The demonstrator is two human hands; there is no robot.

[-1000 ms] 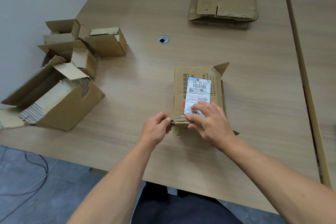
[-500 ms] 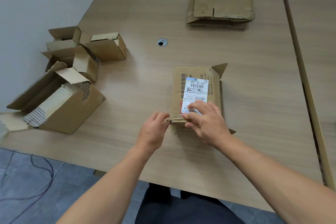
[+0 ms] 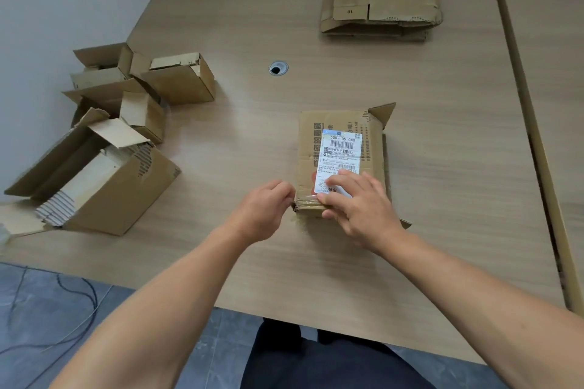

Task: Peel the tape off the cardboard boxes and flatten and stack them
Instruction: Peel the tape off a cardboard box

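A cardboard box [image 3: 341, 123] with a white shipping label [image 3: 339, 153] lies on the wooden table [image 3: 442, 142], one flap sticking up at its far right corner. Clear tape [image 3: 308, 200] runs along its near edge. My left hand [image 3: 264, 210] pinches the tape end at the box's near left corner. My right hand [image 3: 357, 202] lies on the near end of the box, fingers spread over the label and pressing it down. A stack of flattened boxes [image 3: 380, 3] sits at the far side of the table.
Several opened, unflattened boxes [image 3: 126, 136] crowd the table's left side by the white wall. A round cable hole [image 3: 278, 68] is in the tabletop. A second table [image 3: 556, 73] adjoins on the right. Cables lie on the tiled floor at lower left.
My hands keep the same hold on the tape and the box. The view has shifted slightly; the box stays where it was.
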